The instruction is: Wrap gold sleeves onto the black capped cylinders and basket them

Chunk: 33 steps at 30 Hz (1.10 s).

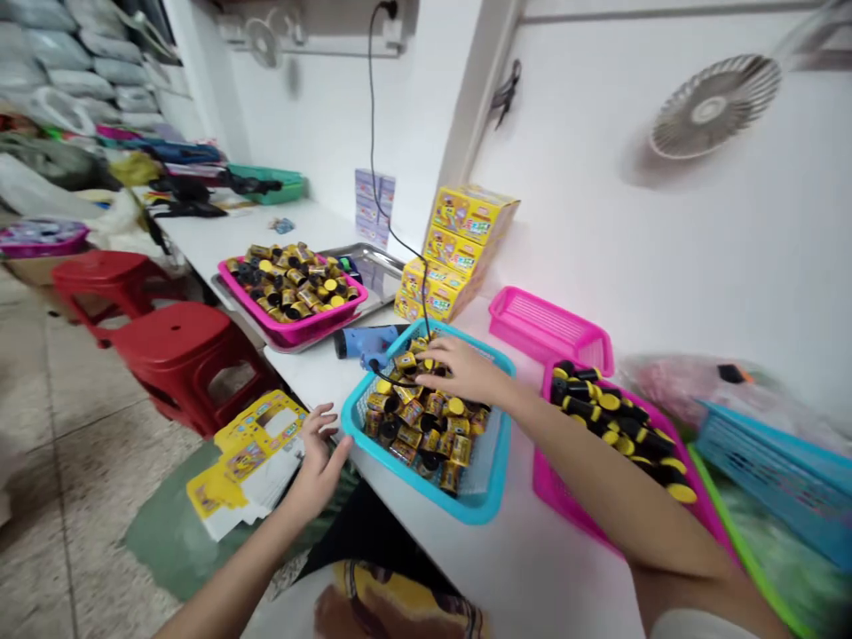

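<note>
A light-blue plastic basket (493, 506) stands on the white table, holding many small black-and-yellow canisters (436, 424) with printed yellow wraps. My right hand (459, 368) reaches over the basket's far part, fingers stretched out just above or against the canisters, beside a black cable; no canister shows clearly in its grasp. Left of the basket's near rim, my left hand (320, 466) is held with fingers apart and nothing in it. Behind the basket's left corner lies a blue gun-shaped tool (369, 342) with a black nozzle, partly hidden by the rim.
A pink basket (293, 333) of wrapped canisters sits at left on a metal tray (379, 271). At right, another pink basket (552, 484) holds black canisters with yellow ends. Yellow boxes (459, 240) stand by the wall. Red stools (183, 342) and flattened yellow boxes (249, 457) are left.
</note>
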Tool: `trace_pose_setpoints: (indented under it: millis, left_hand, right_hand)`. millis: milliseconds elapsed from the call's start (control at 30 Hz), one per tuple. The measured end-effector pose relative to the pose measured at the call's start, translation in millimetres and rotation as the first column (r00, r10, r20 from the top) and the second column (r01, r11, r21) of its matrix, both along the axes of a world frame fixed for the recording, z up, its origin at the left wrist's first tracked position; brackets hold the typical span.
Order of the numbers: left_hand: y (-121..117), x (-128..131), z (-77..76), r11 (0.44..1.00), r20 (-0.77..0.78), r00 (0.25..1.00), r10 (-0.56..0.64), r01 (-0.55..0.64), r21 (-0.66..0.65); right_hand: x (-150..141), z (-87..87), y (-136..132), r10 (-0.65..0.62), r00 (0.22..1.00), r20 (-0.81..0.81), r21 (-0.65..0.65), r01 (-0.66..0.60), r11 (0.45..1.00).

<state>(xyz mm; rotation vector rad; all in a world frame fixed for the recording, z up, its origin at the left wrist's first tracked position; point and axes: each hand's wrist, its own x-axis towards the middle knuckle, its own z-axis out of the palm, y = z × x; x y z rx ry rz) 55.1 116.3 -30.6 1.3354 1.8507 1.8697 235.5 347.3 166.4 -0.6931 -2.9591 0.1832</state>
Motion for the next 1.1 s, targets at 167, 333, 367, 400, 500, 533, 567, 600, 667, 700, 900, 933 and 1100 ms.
trace_pose_setpoints:
  millis: [167,333,367,400,500,533,567,600,667,700,900,933,1100]
  left_hand:
    - [25.3,-44.9,38.5,0.998,-0.073,0.997,0.034,-0.037,-0.045]
    - [83.5,-84.1,91.7,0.970,-0.280,0.935,-0.219,0.177,-0.165]
    - [95.4,-87.7,100.6,0.953,-0.314,0.906,-0.283,0.230,-0.197]
    - [105.9,-89.8,108.6,0.935,-0.342,0.877,-0.339,0.273,-0.226]
    - [125.4,-89.3,127.2,0.910,-0.403,0.823,-0.400,0.303,-0.283]
    - [127.8,-88.3,131.6,0.919,-0.418,0.828,-0.374,0.271,-0.287]
    - [128.5,-87.6,135.1,0.934,-0.430,0.841,-0.328,0.219,-0.283]
    - [127.9,-87.6,137.8,0.949,-0.435,0.860,-0.265,0.153,-0.275]
    - [125.1,-90.7,140.7,0.965,-0.428,0.897,-0.113,-0.003,-0.261]
    - [123.5,-94.0,141.4,0.962,-0.416,0.908,-0.042,-0.075,-0.262]
    - [122.5,-128.0,143.3,0.885,-0.446,0.876,0.182,-0.344,-0.315]
    - [123.1,-133.1,143.9,0.874,-0.498,0.842,0.208,-0.388,-0.292]
    - [119.6,-145.6,146.7,0.858,-0.592,0.760,0.268,-0.468,-0.213]
  right_hand:
    - [-65.1,-7.7,-36.5,0.101,0.979,0.174,0.011,-0.104,0.994]
    - [-85.0,-6.9,-46.0,0.085,0.959,0.269,0.089,-0.112,0.990]
    - [-86.5,-3.6,-44.3,0.082,0.956,0.281,0.111,-0.118,0.987]
    - [-88.0,1.3,-41.4,0.085,0.953,0.291,0.132,-0.127,0.983]
    - [-92.1,24.6,-28.6,0.106,0.949,0.297,0.187,-0.167,0.968]
    - [-92.8,33.9,-24.1,0.108,0.953,0.283,0.208,-0.171,0.963]
    - [-92.7,43.3,-19.9,0.107,0.962,0.252,0.240,-0.169,0.956]
    - [-91.3,52.2,-15.8,0.106,0.975,0.195,0.290,-0.161,0.944]
    - [-83.6,68.2,-6.7,0.115,0.993,0.013,0.432,-0.109,0.895]
    - [-76.9,75.2,-1.0,0.125,0.988,-0.093,0.506,-0.061,0.860]
    - [1.1,99.8,52.6,-0.226,0.914,-0.336,0.531,0.382,0.757]
    - [17.4,98.3,62.7,-0.360,0.891,-0.278,0.488,0.454,0.745]
    - [86.3,56.0,109.8,-0.680,0.732,0.049,0.325,0.632,0.704]
